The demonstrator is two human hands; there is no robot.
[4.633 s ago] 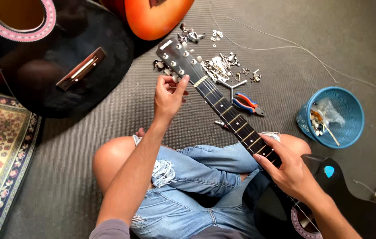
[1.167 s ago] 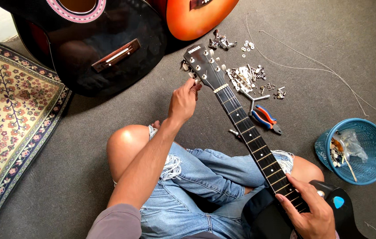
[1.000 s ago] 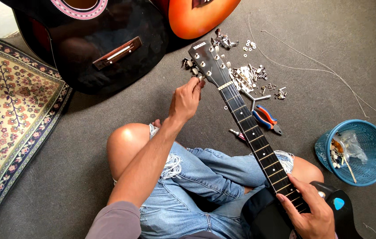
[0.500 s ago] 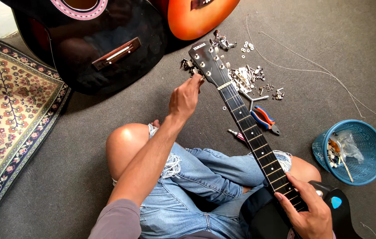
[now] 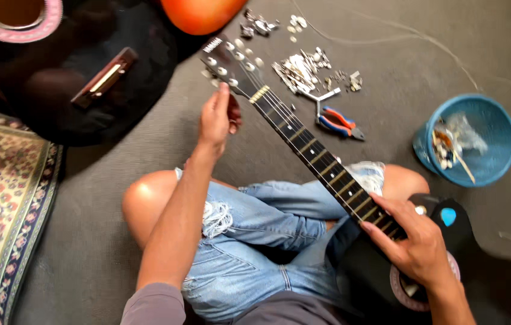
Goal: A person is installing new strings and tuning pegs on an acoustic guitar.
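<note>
1. Two guitars crowd this patch of grey floor: the black guitar [image 5: 303, 138] across my lap, its neck running from my knees up toward eleven o'clock, and a second black guitar body [image 5: 68, 78] lying at ten o'clock, just beside the headstock [image 5: 225, 63]. If I swing the neck while turning, I judge the headstock could knock that glossy top and mark it.
2. An orange guitar body [image 5: 204, 12] sits at twelve o'clock, close to the headstock; it runs the same risk.
3. A blue basket [image 5: 469, 141] stands at three o'clock, well apart from me, so it is no worry.
4. My right hand [image 5: 415, 247] clamps the neck where it meets the body, fingers wrapped over the fretboard. If that hold slackens, the guitar may roll off my thigh.
5. My left hand [image 5: 218, 117] pinches at the near side of the headstock, at a tuning peg, I think; my fingers hide the peg itself. Overturning could snap a string toward my face.
6. Red-handled pliers [image 5: 338, 122] lie at one o'clock, beside the neck.
7. Loose metal parts [image 5: 303, 69] lie scattered just past the pliers; a sweep of the neck could scatter them.
</note>
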